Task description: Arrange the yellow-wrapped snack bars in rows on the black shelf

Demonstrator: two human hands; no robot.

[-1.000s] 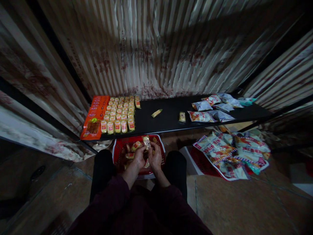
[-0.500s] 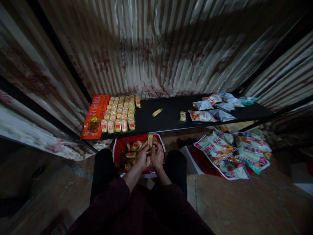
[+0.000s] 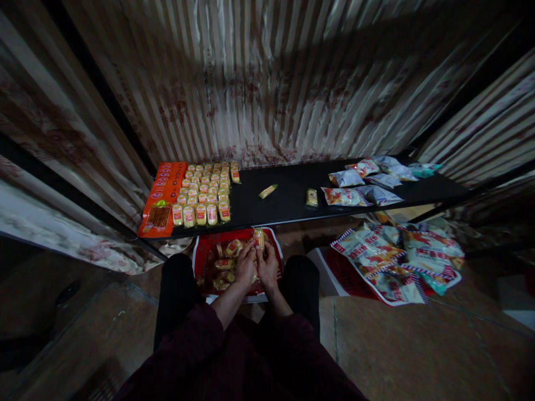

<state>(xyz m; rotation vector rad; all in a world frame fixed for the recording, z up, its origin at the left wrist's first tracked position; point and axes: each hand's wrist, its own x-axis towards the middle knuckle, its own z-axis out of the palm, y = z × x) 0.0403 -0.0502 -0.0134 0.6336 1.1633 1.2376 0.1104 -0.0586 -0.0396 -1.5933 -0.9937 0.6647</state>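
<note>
My left hand [image 3: 246,264] and my right hand [image 3: 268,266] are close together over a red basket [image 3: 201,255] between my knees. Both pinch a small yellow snack packet [image 3: 259,238] that stands up above the fingers. The basket holds several more yellow packets [image 3: 226,263]. On the black shelf [image 3: 284,206] ahead, rows of the same small packets [image 3: 204,195] lie next to an orange pack [image 3: 164,195].
Two loose packets [image 3: 268,191] lie mid-shelf, and white and red snack bags [image 3: 363,184] sit at its right end. A pile of larger bags [image 3: 397,256] lies on the floor at right. Corrugated metal walls close in behind and on both sides.
The hands shifted slightly forward over the basket, and the held packet turned from tilted to more upright between the fingertips.
</note>
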